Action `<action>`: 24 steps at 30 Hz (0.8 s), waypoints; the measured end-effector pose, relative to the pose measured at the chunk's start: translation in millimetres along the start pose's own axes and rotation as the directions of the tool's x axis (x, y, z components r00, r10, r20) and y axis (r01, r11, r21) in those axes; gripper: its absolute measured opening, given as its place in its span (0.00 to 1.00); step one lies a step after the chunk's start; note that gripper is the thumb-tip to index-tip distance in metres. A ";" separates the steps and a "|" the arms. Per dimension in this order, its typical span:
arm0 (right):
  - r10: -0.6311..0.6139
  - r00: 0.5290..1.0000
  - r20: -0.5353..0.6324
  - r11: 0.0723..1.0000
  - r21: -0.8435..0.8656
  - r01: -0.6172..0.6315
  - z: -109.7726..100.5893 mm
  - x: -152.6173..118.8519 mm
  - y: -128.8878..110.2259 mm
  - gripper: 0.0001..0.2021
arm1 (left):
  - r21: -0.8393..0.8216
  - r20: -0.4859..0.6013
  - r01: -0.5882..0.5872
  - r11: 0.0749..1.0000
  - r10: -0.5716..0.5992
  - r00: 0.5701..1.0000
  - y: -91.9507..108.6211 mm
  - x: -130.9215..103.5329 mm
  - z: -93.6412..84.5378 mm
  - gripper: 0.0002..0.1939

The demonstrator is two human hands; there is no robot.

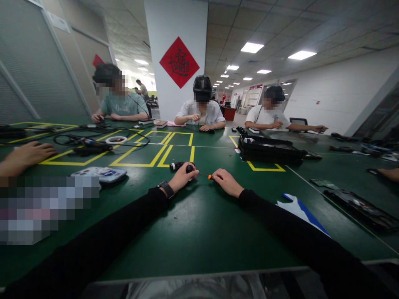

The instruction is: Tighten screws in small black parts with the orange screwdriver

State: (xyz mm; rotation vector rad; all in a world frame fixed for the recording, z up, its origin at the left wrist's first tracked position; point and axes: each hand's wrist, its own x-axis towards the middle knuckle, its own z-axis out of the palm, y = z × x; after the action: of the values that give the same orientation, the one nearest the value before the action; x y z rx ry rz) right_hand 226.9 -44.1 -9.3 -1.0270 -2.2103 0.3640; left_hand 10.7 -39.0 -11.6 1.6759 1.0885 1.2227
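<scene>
My left hand (184, 176) is closed round a black-handled screwdriver (189, 168), whose thin shaft points right. At the shaft's far end is a small orange piece (210, 177), pinched in the fingertips of my right hand (227, 182). Just behind my left hand a black cylindrical tool (176, 166) lies on the green table (199, 241), partly hidden by the fingers. Both hands are held low over the table, a short gap apart.
Black trays (271, 149) are stacked at the back right. A blue and white sheet (307, 214) lies by my right forearm, an opened device (361, 207) beyond it. Cables (93, 143) and a co-worker's hand (31, 155) are at left. Three people sit across the table.
</scene>
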 end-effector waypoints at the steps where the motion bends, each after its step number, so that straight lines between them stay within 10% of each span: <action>1: -0.003 1.000 -0.001 1.000 0.000 0.003 0.0 -0.3 0.1 0.10 | -0.005 0.003 0.003 1.000 -0.003 1.000 -0.1 0.2 -0.1 0.16; 24: -0.003 1.000 0.008 0.993 0.116 0.002 0.3 -3.5 0.3 0.06 | 0.013 0.008 -0.026 1.000 0.026 1.000 -2.2 1.3 -0.7 0.15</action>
State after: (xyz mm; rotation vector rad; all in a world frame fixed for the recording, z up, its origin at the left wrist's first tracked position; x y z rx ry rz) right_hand 228.5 -46.6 -11.3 -0.9624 -2.1705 0.4904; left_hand 9.8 -37.0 -13.1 1.7083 1.0754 1.2262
